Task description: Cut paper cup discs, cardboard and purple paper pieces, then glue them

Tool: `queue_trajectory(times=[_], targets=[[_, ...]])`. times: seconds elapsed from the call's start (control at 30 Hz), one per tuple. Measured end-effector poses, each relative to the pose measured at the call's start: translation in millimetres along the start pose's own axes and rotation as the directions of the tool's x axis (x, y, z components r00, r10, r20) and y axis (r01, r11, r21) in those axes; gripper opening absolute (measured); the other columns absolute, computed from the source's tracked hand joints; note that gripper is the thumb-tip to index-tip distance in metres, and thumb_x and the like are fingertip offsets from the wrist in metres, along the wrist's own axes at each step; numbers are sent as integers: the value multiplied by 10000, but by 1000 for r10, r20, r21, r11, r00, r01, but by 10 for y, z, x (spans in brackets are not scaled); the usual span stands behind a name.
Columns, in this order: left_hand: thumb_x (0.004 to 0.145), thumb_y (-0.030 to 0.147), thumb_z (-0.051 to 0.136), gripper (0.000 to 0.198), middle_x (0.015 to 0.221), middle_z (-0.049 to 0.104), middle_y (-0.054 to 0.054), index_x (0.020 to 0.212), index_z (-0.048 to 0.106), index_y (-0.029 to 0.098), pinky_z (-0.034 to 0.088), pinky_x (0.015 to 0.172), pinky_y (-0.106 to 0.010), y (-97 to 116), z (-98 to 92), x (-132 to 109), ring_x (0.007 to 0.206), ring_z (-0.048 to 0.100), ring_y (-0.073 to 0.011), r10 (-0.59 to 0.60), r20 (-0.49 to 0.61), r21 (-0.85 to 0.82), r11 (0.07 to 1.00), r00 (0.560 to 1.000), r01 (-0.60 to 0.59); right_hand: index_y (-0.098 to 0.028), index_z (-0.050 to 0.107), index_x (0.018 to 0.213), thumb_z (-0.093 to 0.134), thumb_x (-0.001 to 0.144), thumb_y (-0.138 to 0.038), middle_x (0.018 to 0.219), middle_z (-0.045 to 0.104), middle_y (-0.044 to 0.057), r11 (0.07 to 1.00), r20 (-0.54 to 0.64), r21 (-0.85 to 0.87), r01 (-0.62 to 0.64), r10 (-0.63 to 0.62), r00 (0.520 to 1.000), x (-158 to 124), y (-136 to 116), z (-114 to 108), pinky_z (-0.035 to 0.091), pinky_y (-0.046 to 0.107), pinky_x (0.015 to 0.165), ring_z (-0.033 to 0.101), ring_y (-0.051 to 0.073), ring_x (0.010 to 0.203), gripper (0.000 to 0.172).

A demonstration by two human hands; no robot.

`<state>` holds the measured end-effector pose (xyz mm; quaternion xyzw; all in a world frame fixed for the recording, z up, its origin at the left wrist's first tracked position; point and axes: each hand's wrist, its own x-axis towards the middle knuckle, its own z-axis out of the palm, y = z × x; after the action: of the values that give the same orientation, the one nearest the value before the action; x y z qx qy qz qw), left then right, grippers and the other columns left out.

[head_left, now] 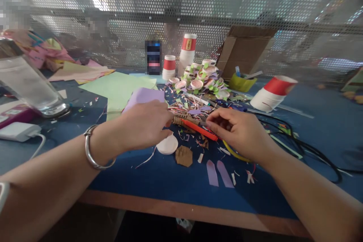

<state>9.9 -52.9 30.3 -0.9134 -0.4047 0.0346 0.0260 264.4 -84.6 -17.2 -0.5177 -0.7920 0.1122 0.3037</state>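
My left hand (150, 123) hovers palm down beside a purple paper sheet (149, 93), its thumb apart from the bent fingers and nothing seen between them. Just below the thumb lies a white paper disc (167, 145). My right hand (242, 130) is curled, thumb and forefinger close together; what they pinch, if anything, is too small to make out. Near those fingertips lies an orange-red pen (200, 130). A yellow curved strip (235, 153) runs under the right hand. Closer to me are a brown cardboard piece (183, 156) and two purple paper strips (212, 174).
Paper scraps surround a pile of small decorated cup pieces (198, 79). Red-and-white paper cups (269, 93) stand behind and at right. Black cables (306, 145) cross the right side. A glass (36, 87) and white charger (19, 131) are at left, green paper (113, 89) behind.
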Motion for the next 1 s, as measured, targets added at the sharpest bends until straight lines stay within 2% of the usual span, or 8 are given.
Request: queue_trajectory(times=[0.2,0.33,0.53,0.63,0.87,1.0], targets=[[903,418,569,273,1008,665,-95,1007,684,193,378,698,-342,-144,88,-38,911,606,-272,14,-32,-130,991,999,-18,-209,685,862,613,940,-287,698,639,-14,999,44,-33,26,-24,999,-10,-50,19,399,252,517,520,109,540,132],[884,334,562,197,983,661,-92,931,692,194,371,692,-338,-185,73,-40,889,600,-261,25,17,-141,990,1000,-23,-206,688,879,602,948,-300,703,646,-11,1000,55,-23,18,-16,998,-30,-90,39,412,252,526,541,111,551,145],[849,227,566,118,934,641,-90,868,672,180,377,713,-341,-117,89,2,907,579,-258,35,19,-178,984,999,-31,-206,690,880,603,952,-320,712,646,-12,1000,58,11,14,-14,998,-42,-145,63,431,244,536,561,111,574,161],[841,196,550,109,912,629,-85,807,653,181,371,708,-334,-113,116,22,879,565,-240,68,-10,-196,978,998,-68,-209,689,878,604,953,-323,715,649,-12,1000,52,14,17,-18,998,-34,-146,77,430,244,531,561,110,573,161],[823,189,549,118,892,617,-79,803,666,188,381,732,-346,-137,148,15,884,559,-242,151,-84,-195,967,985,-165,-214,691,869,601,957,-331,703,657,-10,999,37,-11,33,-32,999,-51,-162,81,421,252,521,559,116,562,172],[815,195,544,119,838,620,-74,752,643,175,383,716,-342,-156,107,24,833,562,-227,148,-113,-202,965,983,-168,-218,689,872,605,959,-344,715,670,-6,999,39,-16,31,-30,999,-62,-194,82,420,260,526,564,123,569,175]])
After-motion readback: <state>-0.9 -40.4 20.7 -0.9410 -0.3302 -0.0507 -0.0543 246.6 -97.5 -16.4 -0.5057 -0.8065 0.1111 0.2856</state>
